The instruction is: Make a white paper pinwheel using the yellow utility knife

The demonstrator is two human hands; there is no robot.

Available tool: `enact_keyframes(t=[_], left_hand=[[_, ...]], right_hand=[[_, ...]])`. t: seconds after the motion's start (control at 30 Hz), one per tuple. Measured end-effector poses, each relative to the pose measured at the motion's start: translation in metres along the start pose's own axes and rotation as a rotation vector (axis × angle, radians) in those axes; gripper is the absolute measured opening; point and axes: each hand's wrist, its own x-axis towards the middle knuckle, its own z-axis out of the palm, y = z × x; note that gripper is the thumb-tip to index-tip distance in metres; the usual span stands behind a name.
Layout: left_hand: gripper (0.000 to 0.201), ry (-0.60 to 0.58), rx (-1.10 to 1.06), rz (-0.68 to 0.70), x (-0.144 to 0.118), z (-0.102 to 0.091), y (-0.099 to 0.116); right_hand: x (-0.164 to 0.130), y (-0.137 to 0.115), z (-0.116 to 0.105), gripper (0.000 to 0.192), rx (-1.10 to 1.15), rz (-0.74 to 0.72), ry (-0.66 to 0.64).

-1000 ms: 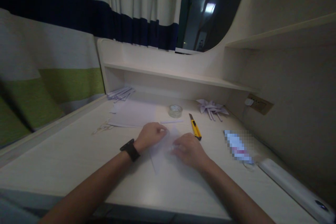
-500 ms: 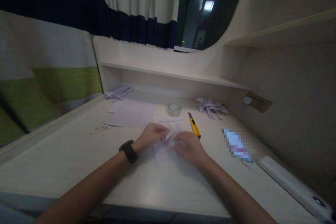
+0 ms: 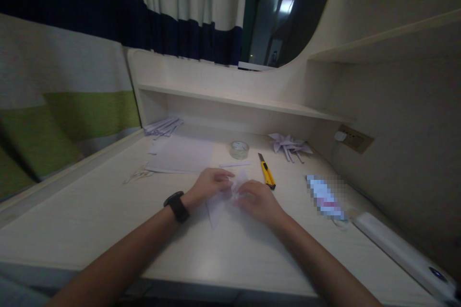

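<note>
While the pale wooden bench carried a flat stack of white sheets and a yellow utility knife, the left hand and right hand had drawn together, fingers pinching the folded white paper piece, now lifted off the bench at mid-fold.

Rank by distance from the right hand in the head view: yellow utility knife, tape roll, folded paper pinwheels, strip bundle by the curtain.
From the right hand:
1. Yellow utility knife, just beyond the hand, slightly right.
2. Tape roll, farther back, slightly left.
3. Folded paper pinwheels, back right, under the shelf.
4. Strip bundle, far back left by the curtain.
</note>
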Motion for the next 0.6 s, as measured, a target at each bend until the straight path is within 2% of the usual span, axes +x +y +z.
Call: enact_keyframes(t=[0.6], left_hand=[[0.031, -0.007, 0.053, 0.034, 0.0018, 0.0007, -0.0071]], right_hand=[[-0.0001, -0.0002, 0.0005, 0.014, 0.039, 0.015, 0.027]])
